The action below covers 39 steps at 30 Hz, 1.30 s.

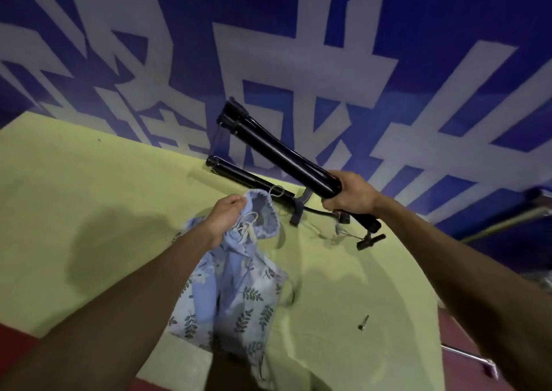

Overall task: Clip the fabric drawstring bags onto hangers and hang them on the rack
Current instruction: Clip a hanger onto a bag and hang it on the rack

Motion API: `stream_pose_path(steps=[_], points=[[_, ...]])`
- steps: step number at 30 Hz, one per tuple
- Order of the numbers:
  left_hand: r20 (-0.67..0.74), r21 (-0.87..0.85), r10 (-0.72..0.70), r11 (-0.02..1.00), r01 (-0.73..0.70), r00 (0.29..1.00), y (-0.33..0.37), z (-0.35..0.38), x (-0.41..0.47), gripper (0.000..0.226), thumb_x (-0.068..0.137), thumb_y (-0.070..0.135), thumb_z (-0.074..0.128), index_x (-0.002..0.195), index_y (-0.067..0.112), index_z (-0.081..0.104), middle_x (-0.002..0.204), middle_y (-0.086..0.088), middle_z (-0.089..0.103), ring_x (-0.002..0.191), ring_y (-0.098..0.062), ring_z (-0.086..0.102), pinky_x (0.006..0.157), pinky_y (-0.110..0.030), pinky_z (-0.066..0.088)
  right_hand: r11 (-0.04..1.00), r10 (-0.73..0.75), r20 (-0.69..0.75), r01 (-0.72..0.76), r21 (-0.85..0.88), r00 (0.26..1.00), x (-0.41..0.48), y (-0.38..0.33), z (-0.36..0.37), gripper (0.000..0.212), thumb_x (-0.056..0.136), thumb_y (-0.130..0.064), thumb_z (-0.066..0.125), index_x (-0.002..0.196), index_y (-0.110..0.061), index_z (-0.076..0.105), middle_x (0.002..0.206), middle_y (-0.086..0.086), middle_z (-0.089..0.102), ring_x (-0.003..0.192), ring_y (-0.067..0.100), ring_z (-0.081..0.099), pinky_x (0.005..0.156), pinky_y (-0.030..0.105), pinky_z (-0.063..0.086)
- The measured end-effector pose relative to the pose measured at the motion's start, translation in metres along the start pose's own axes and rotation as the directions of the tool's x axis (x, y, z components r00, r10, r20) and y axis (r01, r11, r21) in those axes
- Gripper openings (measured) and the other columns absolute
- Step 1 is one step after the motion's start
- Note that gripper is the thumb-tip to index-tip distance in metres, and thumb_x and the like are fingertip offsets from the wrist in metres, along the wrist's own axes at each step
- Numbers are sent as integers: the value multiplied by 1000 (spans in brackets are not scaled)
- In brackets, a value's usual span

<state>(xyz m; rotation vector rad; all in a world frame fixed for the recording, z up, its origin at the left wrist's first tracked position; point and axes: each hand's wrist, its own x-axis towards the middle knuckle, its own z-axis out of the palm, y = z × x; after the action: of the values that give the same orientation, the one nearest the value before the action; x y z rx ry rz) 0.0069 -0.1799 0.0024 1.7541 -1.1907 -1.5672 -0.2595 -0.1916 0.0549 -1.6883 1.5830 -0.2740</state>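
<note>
Left hand (224, 217) pinches the bag (236, 286); right hand (349, 193) grips black poles (277, 148).
I see more poles (239, 175) and a clip (370, 241) on the yellow table (89, 181).

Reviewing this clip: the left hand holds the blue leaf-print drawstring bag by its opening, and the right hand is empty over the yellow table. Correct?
Not quite. In the head view the right hand is not empty: it has a grip on a black folded hanger raised above the yellow table. The left hand does hold the blue leaf-print drawstring bag by its opening.
</note>
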Motion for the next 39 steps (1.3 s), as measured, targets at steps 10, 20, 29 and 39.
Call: stream_pose_path(steps=[10,20,29,39], points=[[-200,-85,47,994,-65,979,1,-1,-15,28,98,25,44,71,18,52,84,-14,50,79,-23,46,70,-33,37,975,156,139,-130,-178,978,-85,50,-33,37,68,-3,71,99,-21,60,79,5,66,57,15,62,55,25,53],[-250,283,299,932,-226,921,12,9,-30,19,100,24,36,97,13,51,65,-7,47,54,-21,39,52,-30,31,948,197,264,-114,-298,944,-78,32,-19,31,73,-7,69,99,-18,56,74,5,65,57,15,61,55,26,55],[-210,464,439,831,-306,873,21,18,-30,21,98,31,42,93,16,55,74,-6,61,64,-25,56,60,-35,46,957,215,345,-127,-260,914,-75,16,-12,38,72,-11,67,108,-6,58,76,10,66,58,18,63,56,30,57],[-316,505,409,836,-214,856,11,19,-18,27,96,39,43,104,22,62,90,-13,66,79,-32,56,64,-32,41,969,218,428,-142,-202,877,-91,13,-21,31,72,-8,66,102,-10,57,75,13,65,59,22,61,59,35,55]])
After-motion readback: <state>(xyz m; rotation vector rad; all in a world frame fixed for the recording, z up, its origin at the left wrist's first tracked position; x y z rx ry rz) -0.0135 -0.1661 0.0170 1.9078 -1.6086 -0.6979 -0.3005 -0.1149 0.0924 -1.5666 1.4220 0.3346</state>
